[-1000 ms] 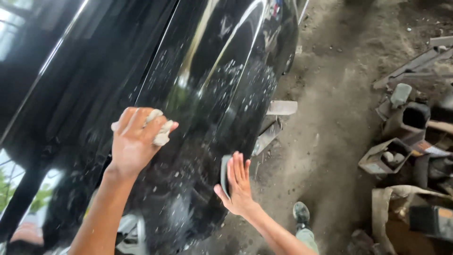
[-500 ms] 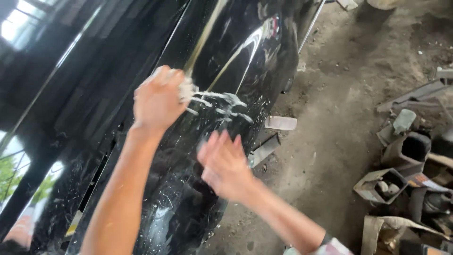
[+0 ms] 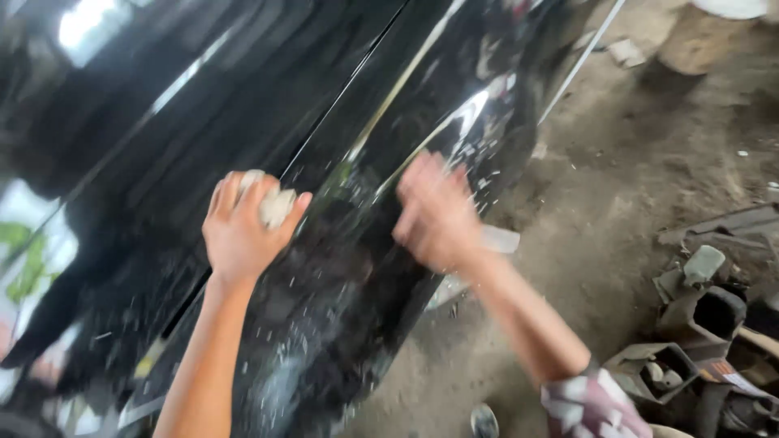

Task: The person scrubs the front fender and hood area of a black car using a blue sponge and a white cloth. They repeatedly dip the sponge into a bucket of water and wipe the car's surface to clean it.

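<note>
At frame centre, left hand (image 3: 243, 231) fingers clamp a pale pad (image 3: 274, 207) against the black car panel (image 3: 243, 105); right hand (image 3: 434, 215), blurred, fingers spread, just beside.

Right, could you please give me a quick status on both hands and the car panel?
Left hand pressing a pale sponge on the wet black car panel. Right hand blurred, empty, over the panel. Scrap parts on dirt floor, clear of hands.

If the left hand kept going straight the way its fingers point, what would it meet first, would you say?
The left hand, closed over a pale sponge, points up along the wet black car body. It would probably just slide on over that panel; nothing else shows in its line, though blur makes depth unclear.
</note>
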